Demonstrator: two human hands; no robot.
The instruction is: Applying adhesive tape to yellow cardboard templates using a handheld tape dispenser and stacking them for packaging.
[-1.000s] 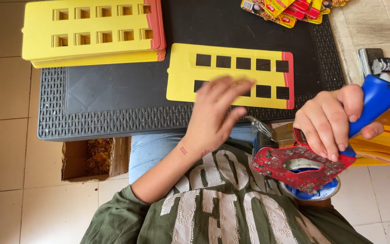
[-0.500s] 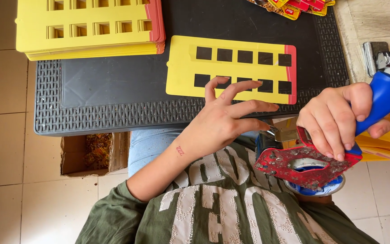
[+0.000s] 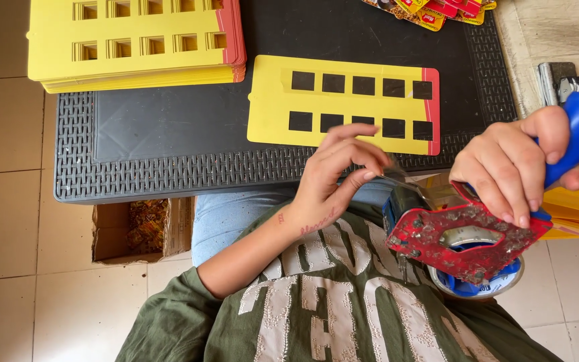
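— While the right hand (image 3: pixel 514 161) stays wrapped around the blue handle of the red tape dispenser (image 3: pixel 464 238), what does the left do?
— The left hand (image 3: pixel 336 177) pinches the clear tape end (image 3: pixel 397 175) at the dispenser's front, just below the yellow slotted card (image 3: pixel 343 104) lying on the black mat (image 3: pixel 169 127).
— And the stack of cards (image 3: pixel 135 43)?
— Upper left of the mat.

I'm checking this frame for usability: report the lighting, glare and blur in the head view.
Head view: soft, even light with faint shadows; mild sheen on the black table; the yellow card and tape dispenser are sharp; the left hand shows slight blur at its fingers.
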